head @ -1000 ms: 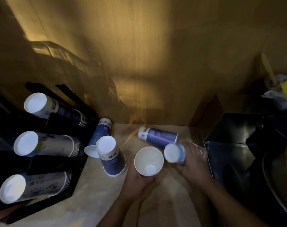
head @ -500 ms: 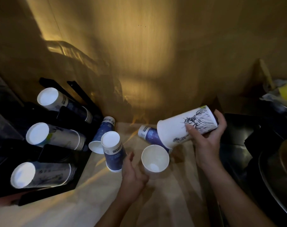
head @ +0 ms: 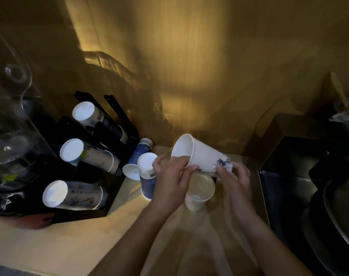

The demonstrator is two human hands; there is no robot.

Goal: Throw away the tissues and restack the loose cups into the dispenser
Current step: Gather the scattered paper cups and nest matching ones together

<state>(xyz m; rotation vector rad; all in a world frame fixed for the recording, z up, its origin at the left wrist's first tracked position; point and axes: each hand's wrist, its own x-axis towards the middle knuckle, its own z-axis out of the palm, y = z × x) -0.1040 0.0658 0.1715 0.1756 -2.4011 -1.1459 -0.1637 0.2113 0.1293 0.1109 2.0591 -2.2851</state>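
A white paper cup with a black drawing (head: 201, 154) is held sideways above the counter, mouth to the left. My left hand (head: 172, 180) grips it near the rim and my right hand (head: 234, 176) holds its base. Under it an open white cup (head: 200, 193) stands upright. Left of my hands a blue cup (head: 146, 176) stands upside down, and another blue cup (head: 137, 160) leans against the black dispenser (head: 84, 213), which holds three slanted stacks of cups (head: 90, 156).
A clear plastic container (head: 8, 120) stands at the far left. A dark sink (head: 289, 176) with dark pans (head: 334, 216) lies to the right. The wooden wall (head: 189, 76) closes the back. Light counter (head: 70, 246) stretches in front of the dispenser.
My right hand swung the white printed cup down and leftwards, turning its mouth to the left. My left hand left the counter and took hold of that cup near the rim.
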